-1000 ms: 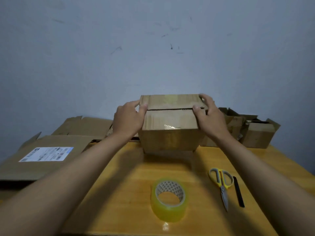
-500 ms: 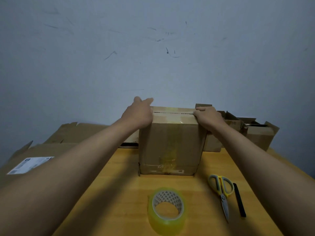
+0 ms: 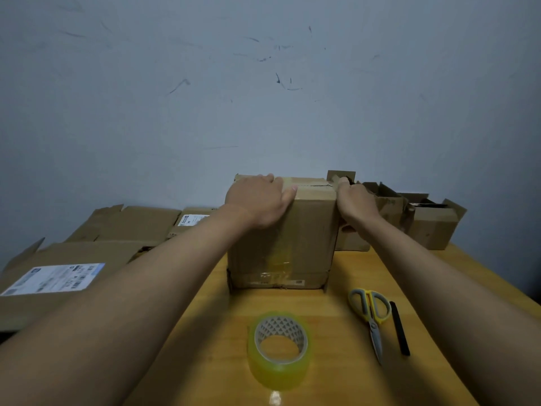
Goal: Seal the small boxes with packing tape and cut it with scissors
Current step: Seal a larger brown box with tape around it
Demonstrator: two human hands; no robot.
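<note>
A small brown cardboard box stands upright on the wooden table, its top flaps folded shut, with old tape on its front. My left hand lies over the box's top left corner, fingers flat across the flaps and thumb on the front edge. My right hand curls over the top right corner and grips it; its fingertips are hidden. A roll of clear yellowish packing tape lies flat in front of the box. Yellow-handled scissors lie to the roll's right, blades shut.
A thin black strip lies beside the scissors. Flattened cartons with white labels cover the left side. Several small open boxes stand at the back right against the grey wall. The table's right edge runs diagonally near them.
The box was tipped from lying towards me to standing upright on the table. My left hand slid onto its top and my right hand moved to the top right corner.
</note>
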